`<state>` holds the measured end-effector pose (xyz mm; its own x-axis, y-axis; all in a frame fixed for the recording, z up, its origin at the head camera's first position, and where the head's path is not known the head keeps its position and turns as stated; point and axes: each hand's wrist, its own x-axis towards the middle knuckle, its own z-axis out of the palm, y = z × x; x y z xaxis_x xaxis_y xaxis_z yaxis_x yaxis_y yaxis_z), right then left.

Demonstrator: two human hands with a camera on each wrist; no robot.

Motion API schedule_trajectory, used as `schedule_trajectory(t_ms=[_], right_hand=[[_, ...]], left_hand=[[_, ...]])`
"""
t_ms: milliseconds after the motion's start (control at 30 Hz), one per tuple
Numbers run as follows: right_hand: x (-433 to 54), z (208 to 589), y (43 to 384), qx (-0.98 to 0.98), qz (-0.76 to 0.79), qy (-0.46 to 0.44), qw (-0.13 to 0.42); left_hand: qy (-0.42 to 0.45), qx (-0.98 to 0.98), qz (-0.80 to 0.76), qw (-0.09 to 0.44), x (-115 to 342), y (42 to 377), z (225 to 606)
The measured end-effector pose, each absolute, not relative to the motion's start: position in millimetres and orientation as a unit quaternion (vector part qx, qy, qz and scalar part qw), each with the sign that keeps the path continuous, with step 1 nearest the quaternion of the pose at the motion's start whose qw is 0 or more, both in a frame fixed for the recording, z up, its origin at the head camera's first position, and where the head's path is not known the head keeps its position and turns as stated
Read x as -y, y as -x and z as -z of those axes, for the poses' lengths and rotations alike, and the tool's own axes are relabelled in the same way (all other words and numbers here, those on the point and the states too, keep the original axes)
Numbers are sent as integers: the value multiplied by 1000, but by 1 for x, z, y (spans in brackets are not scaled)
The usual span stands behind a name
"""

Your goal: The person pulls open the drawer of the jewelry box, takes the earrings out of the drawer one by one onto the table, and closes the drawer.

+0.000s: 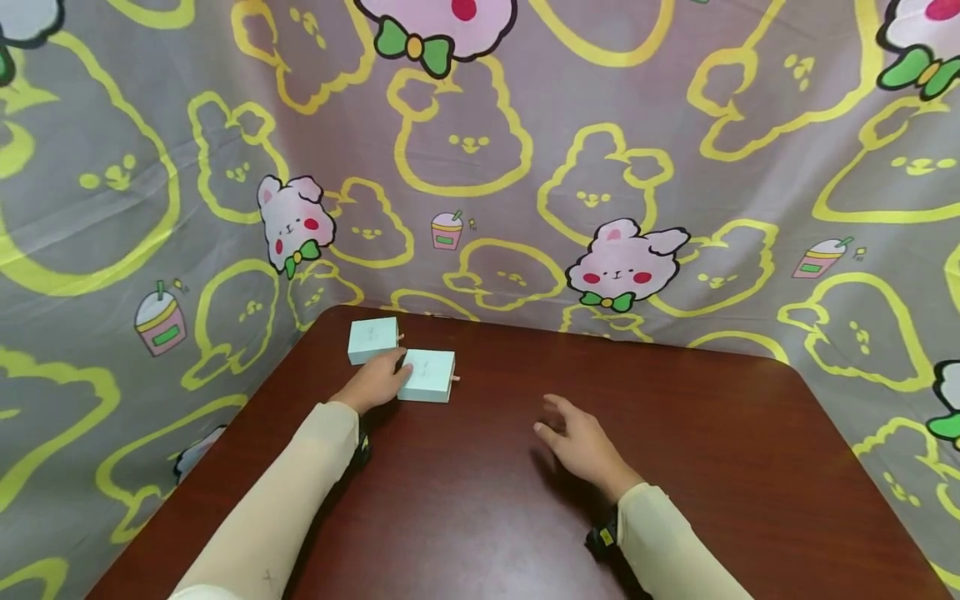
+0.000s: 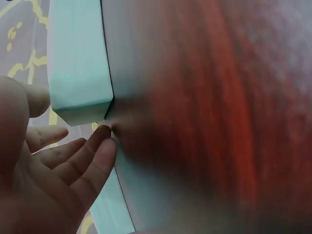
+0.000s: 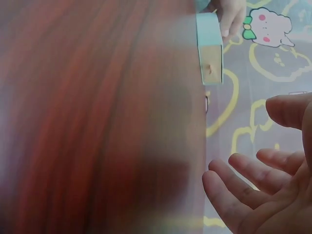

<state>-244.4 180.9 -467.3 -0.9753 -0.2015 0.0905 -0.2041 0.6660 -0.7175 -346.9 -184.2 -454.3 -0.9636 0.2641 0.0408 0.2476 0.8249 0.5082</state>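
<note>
The left hand (image 1: 377, 383), the nearer one, fingers loosely extended, touches the left end of a pale-blue rectangular box (image 1: 427, 374) on a glossy reddish-brown table (image 1: 480, 500); a matching pale-blue box (image 1: 372, 337) sits behind-left. The right hand (image 1: 587, 447), relaxed and empty, hovers well rightward.

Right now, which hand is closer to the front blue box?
Left. The left hand is at the left edge of the front blue box; the right hand is apart, off to its right.
</note>
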Motion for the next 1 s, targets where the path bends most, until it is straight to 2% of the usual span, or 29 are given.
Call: schedule_trajectory(t_ms=[500,1000], right_hand=[[-162,466,256,905,-406,-118,-42],[-139,463,271,894,-424,-118,-82]], left_hand=[[-142,-950,-275,35,179,366,453],[-156,-948,-275,33,181,362,455]])
